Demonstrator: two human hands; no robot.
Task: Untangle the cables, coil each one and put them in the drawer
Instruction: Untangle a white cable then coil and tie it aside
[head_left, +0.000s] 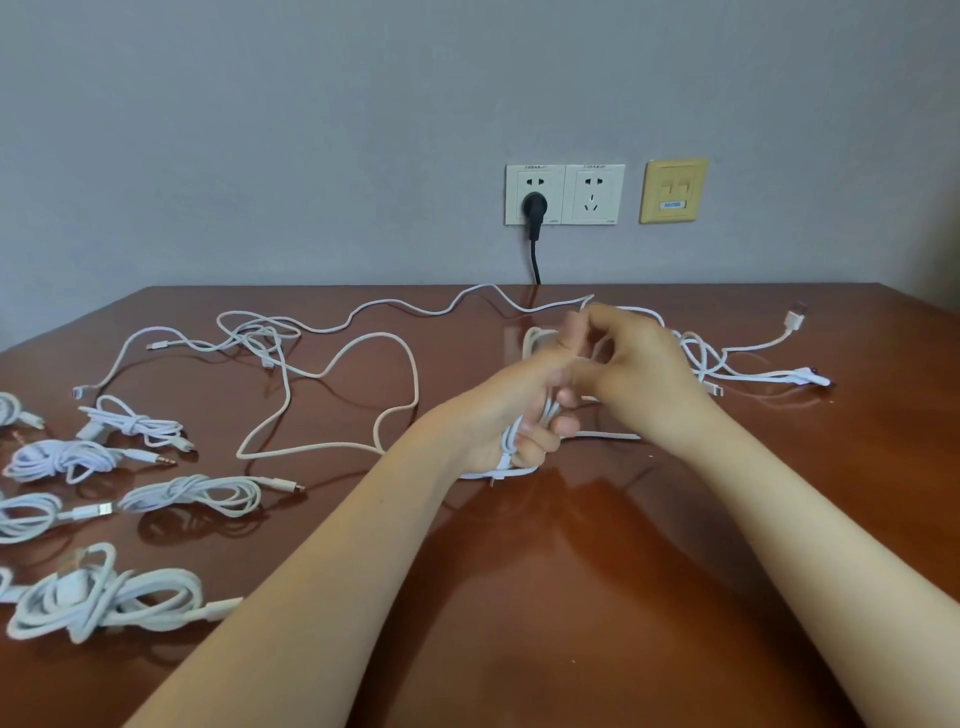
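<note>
My left hand (511, 410) grips a half-wound coil of white cable (511, 470) just above the brown table (597, 571). Close to its right, my right hand (631, 358) pinches a strand of that same cable with curled fingers. A long loose white cable (363, 395) loops over the table's middle and joins a tangle (254, 335) at the back left. Another small tangle with a USB plug (727, 364) lies behind my right hand. Several tied coils (192, 493) lie at the left. No drawer is in view.
On the wall behind the table are two white sockets (565, 195), one with a black plug (533, 208) whose cord drops behind the table, and a yellow data socket (674, 191). A large coil (104, 597) lies near the front left edge.
</note>
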